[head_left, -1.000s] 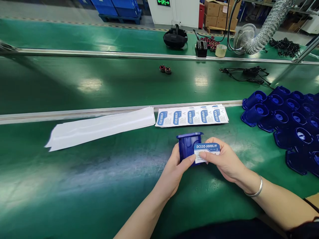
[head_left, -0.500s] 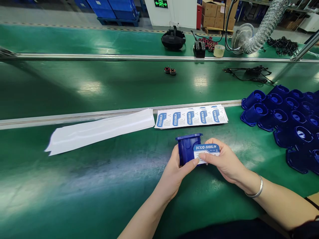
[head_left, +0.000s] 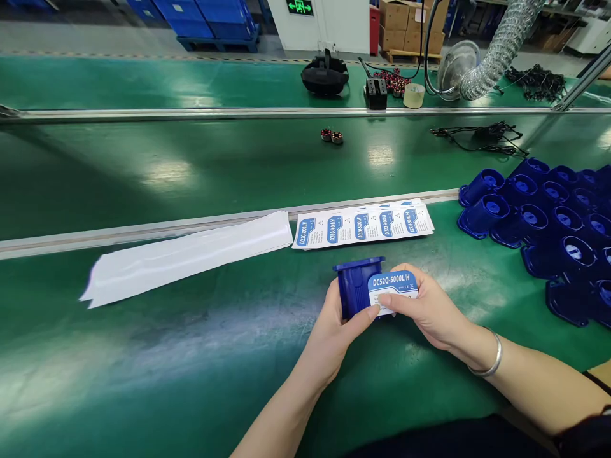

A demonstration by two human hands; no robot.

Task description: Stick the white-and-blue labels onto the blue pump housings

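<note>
A dark blue plastic housing (head_left: 354, 289) with a flange at its top is gripped by my left hand (head_left: 337, 324), fingers wrapped round its left side and the thumb across its lower front. My right hand (head_left: 424, 308) pinches a white and blue label (head_left: 394, 280) printed "DC52Q-5000L/H". The label's left part lies against the housing's ribbed face, while its right part extends past the housing. Both thumb tips meet near the label's lower left. Beyond my hands lie sheets of similar labels (head_left: 363, 226).
White backing strips (head_left: 191, 257) lie left of the label sheets. Many blue housings (head_left: 529, 216) stand in rows at the right. Two small copper-wound coils (head_left: 331, 136) and black cables (head_left: 487, 137) rest farther back. A metal rail (head_left: 191, 114) crosses the bench.
The view has shifted slightly. My hands keep the same hold, and the label is turned a little, its right end slightly higher against the housing.
</note>
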